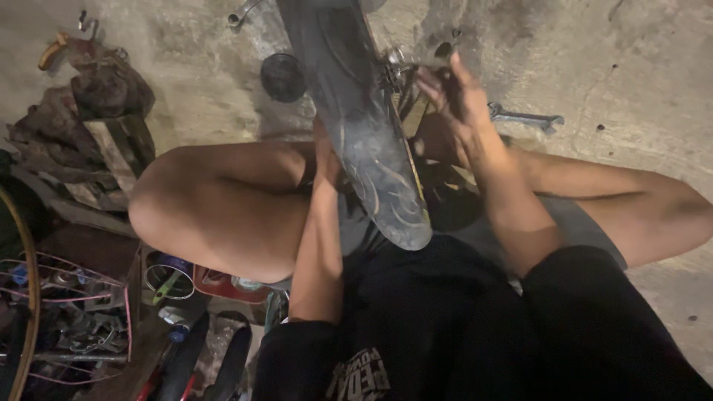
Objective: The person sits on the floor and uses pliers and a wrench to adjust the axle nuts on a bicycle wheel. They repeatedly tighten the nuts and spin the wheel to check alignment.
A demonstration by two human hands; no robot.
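Observation:
A dark, dusty bicycle mudguard (364, 126) with pale swirl markings runs from the top of the view down between my knees. My right hand (454, 96) is on its right side, fingers pinched on a small metal axle part (395, 65) at the wheel's hub. The hand is slightly blurred. My left forearm reaches up along the mudguard's left edge. My left hand (325, 152) is mostly hidden behind the mudguard, so its grip does not show.
A steel spanner (526, 117) lies on the concrete floor right of my right hand. A round black disc (282, 76) sits left of the mudguard. Rags and wood (104, 96), a pink wire basket (74, 312) and a wheel rim (26, 297) crowd the left.

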